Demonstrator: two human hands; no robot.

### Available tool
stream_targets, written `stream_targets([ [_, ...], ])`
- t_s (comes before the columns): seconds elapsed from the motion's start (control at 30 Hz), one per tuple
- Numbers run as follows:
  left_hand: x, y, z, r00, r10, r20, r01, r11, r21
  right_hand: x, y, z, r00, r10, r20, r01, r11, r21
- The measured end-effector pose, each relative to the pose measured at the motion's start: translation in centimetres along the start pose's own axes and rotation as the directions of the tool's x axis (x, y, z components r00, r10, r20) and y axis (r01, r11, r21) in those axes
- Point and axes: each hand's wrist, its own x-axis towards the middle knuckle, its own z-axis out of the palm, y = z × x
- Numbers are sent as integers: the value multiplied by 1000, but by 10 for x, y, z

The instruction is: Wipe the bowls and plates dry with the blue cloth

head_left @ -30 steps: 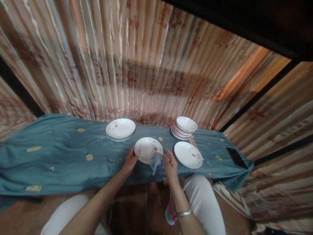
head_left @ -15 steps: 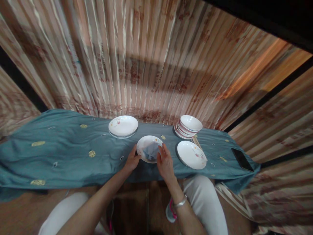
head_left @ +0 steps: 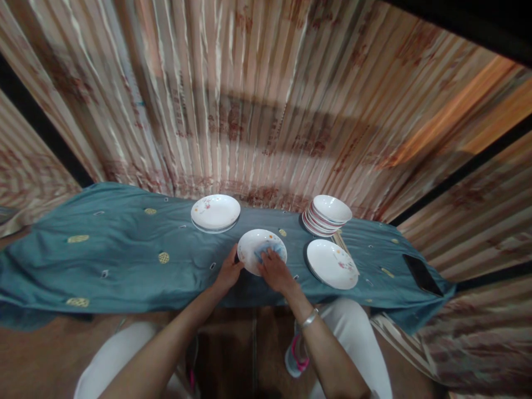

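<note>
My left hand [head_left: 229,270] grips the left rim of a white plate [head_left: 248,247] with small flowers near its edge, thumb toward the top side. On the plate's face lies a bluish-grey cloth [head_left: 266,246], pressed down by the fingers of my right hand [head_left: 276,270]. Part of the cloth is hidden under those fingers. The plate is at the front middle of the covered table, tilted a little toward me; I cannot tell if its underside touches the cloth-covered top.
A stack of flowered plates [head_left: 215,212] sits behind to the left. To the right are more plates [head_left: 332,265], stacked bowls [head_left: 330,210] and a dark flat phone-like object [head_left: 422,274]. A green tablecloth [head_left: 137,271] covers the table, with a striped curtain [head_left: 249,111] behind.
My right hand has moved from the plate's right edge in over its middle, pressing the cloth onto the face. My left hand keeps its hold on the rim. The view has shifted slightly.
</note>
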Motion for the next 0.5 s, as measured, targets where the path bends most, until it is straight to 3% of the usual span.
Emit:
stream_targets([
  [0.23,0,3,1,999,9,40,-7,998,-65,21,11,1,999,-49,-8,49,999,-12],
  [0.5,0,4,-2,997,0,72,9,992,-130,43,9,20,989,95,-114,-86,993,80],
])
